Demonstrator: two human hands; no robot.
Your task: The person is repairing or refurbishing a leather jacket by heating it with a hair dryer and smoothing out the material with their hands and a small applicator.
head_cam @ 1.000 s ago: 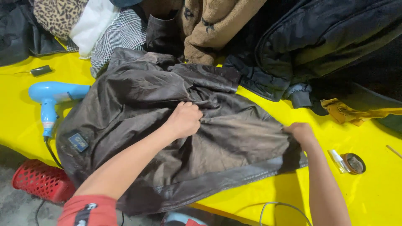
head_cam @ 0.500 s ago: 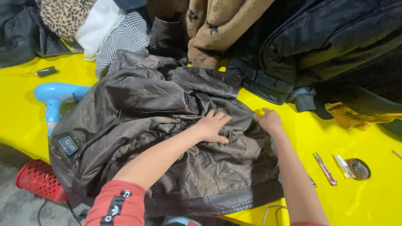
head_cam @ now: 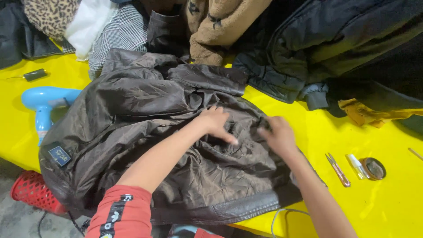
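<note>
A dark brown leather jacket lies spread inside-out on a yellow table, its shiny lining up. My left hand rests on the lining near the jacket's middle, fingers spread and blurred. My right hand pinches a fold of the jacket at its right edge, just beside the left hand. A red sleeve covers my left upper arm.
A blue hair dryer lies at the left, partly under the jacket. Small scissors, a small tube and a round tin sit at the right. Piled coats fill the back. A red basket stands below the table's edge.
Both hands have shifted along the jacket. The right hand came in from the jacket's lower right corner to its upper right edge, close to the left hand, and the jacket bunched up.
</note>
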